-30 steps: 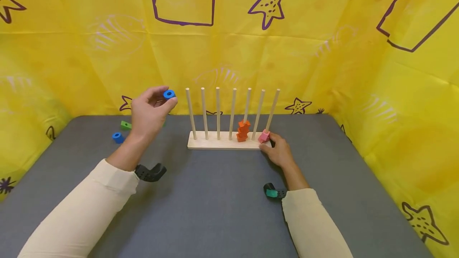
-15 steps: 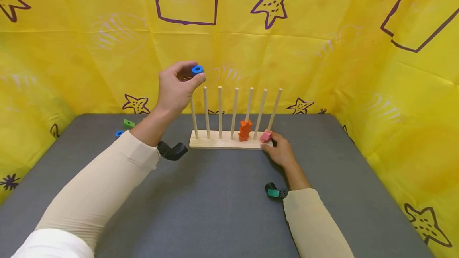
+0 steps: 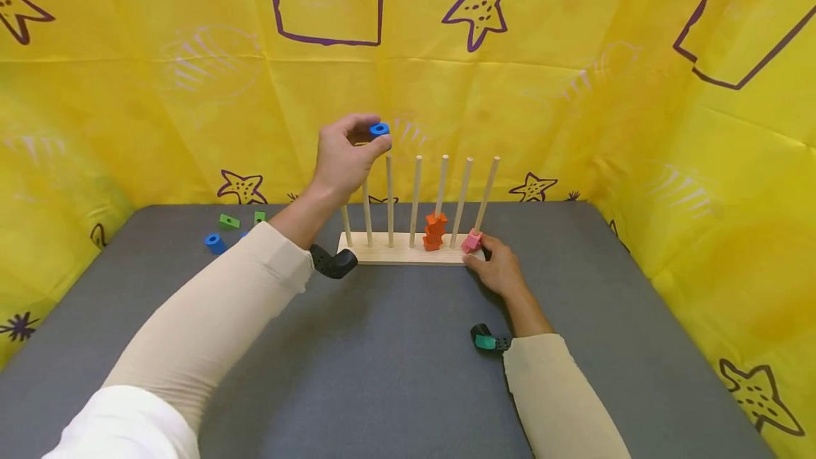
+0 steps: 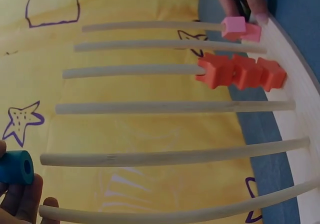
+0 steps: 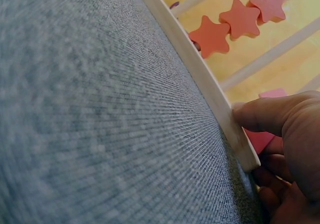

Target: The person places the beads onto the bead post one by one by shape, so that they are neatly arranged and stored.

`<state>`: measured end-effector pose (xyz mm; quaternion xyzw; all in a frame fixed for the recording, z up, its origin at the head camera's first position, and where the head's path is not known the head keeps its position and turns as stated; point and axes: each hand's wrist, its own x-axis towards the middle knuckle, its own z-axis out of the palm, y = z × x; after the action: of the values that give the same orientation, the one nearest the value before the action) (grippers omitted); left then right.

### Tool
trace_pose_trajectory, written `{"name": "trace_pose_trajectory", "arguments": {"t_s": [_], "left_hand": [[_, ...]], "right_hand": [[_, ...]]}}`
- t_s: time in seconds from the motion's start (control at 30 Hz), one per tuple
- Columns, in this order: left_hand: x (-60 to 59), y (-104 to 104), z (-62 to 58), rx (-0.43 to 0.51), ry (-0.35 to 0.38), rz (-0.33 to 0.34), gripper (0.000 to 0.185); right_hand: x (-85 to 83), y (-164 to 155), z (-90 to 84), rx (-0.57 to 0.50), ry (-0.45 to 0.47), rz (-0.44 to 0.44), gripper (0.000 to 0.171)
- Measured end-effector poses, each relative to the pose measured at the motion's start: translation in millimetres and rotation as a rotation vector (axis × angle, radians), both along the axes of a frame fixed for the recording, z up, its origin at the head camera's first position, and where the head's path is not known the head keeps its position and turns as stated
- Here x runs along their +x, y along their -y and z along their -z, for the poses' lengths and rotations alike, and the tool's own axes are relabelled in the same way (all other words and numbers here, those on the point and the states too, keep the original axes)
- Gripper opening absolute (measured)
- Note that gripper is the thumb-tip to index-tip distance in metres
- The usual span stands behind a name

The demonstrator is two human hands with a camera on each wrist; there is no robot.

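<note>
Left hand (image 3: 344, 158): pinching small blue foam ring (image 3: 379, 129) above wooden peg rack (image 3: 408, 250). Right hand (image 3: 500, 271): fingers curled, gripping rack's end beside pink block (image 3: 470, 241).

The left hand (image 3: 344, 158) is raised at about 11 o'clock of the grey mat (image 3: 395, 360), pinching a blue ring (image 3: 379, 129) just above the tops of the left-hand pegs of the wooden peg rack (image 3: 408, 250). The right hand (image 3: 500, 268) grips the rack's right end, touching a pink block (image 3: 472, 241) on the last peg. Orange stars (image 3: 435, 231) are stacked on the fifth peg. At 9 o'clock lie a second blue ring (image 3: 214, 242) and green blocks (image 3: 229, 221)
</note>
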<state>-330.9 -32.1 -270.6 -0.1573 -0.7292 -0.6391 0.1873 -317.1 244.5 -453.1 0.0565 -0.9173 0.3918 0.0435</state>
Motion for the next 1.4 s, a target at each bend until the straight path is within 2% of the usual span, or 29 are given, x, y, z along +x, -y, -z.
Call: {"name": "trace_pose_trajectory", "arguments": {"t_s": [0.33, 0.53, 0.7, 0.9, 1.03, 1.2, 1.4], "left_hand": [[-2.5, -5.4, 12.5, -0.068, 0.038, 0.012, 0.035], [-4.3, -4.6, 22.9, -0.076, 0.082, 0.016, 0.037], [-3.3, -3.1, 32.9, -0.064, 0.131, 0.027, 0.048], [-5.5, -3.9, 49.4, 0.009, 0.189, 0.056, 0.061], [-4.1, -4.6, 59.9, 0.054, 0.198, 0.055, 0.057], [-2.6, -4.9, 72.9, 0.092, 0.229, 0.047, 0.041], [-1.8, -4.5, 86.3, 0.062, 0.242, 0.016, 0.033]], "right_hand": [[0.1, -0.3, 0.8, -0.006, 0.006, 0.007, 0.055], [0.7, 0.4, -2.6, -0.011, 0.005, 0.007, 0.054], [1.9, 2.2, -4.5, -0.013, 0.004, 0.006, 0.052], [2.7, 1.5, -3.6, -0.009, -0.001, 0.014, 0.051], [2.3, 2.1, -3.3, -0.008, 0.012, 0.021, 0.053], [1.3, 2.5, -2.5, -0.012, 0.026, 0.023, 0.056], [1.3, 2.6, -2.0, -0.017, 0.011, 0.019, 0.054]]}}
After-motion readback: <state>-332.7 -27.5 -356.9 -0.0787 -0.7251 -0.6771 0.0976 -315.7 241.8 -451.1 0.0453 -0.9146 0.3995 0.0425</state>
